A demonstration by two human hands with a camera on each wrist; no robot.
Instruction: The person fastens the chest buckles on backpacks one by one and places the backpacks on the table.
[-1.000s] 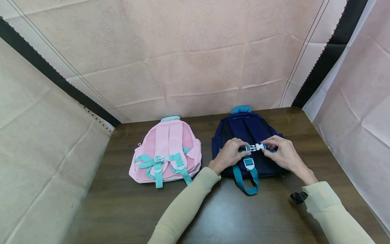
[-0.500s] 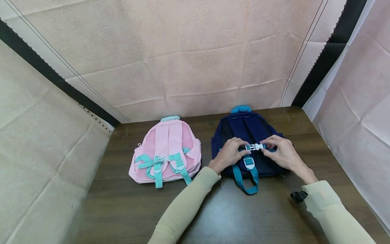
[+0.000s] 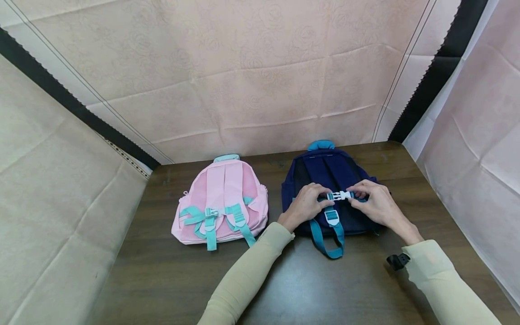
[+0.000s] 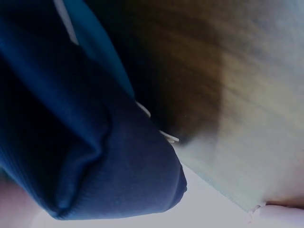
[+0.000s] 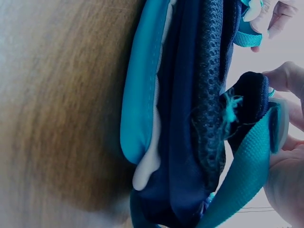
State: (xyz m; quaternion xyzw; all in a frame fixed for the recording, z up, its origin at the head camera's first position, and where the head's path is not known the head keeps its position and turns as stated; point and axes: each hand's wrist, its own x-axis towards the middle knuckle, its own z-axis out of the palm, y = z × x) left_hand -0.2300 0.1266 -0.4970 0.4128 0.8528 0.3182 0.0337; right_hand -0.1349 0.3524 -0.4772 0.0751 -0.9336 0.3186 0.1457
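A navy backpack point(image 3: 325, 169) with teal trim lies straps-up on the table's right side. Across its lower middle runs a white side-release buckle point(image 3: 339, 196) on teal webbing. The buckle's prong half meets its socket half, with gaps of navy showing between the prongs. My left hand point(image 3: 308, 203) pinches the buckle's left end between thumb and fingertips. Facing it, my right hand point(image 3: 373, 202) pinches the teal strap right at the buckle's other end. In the left wrist view the navy bag's side point(image 4: 128, 156) fills the left; the hands' grip is hidden there.
A pink backpack point(image 3: 217, 180) with mint straps lies left of the navy one. Below the buckle, a teal strap loop point(image 3: 335, 255) hangs over the brown wooden table point(image 3: 308, 289). Pale patterned cloth walls point(image 3: 252, 81) enclose the back and sides.
The buckle's two halves are slightly closer together than a second ago. Both hands keep their grips with barely any movement; the backpacks stay in place.
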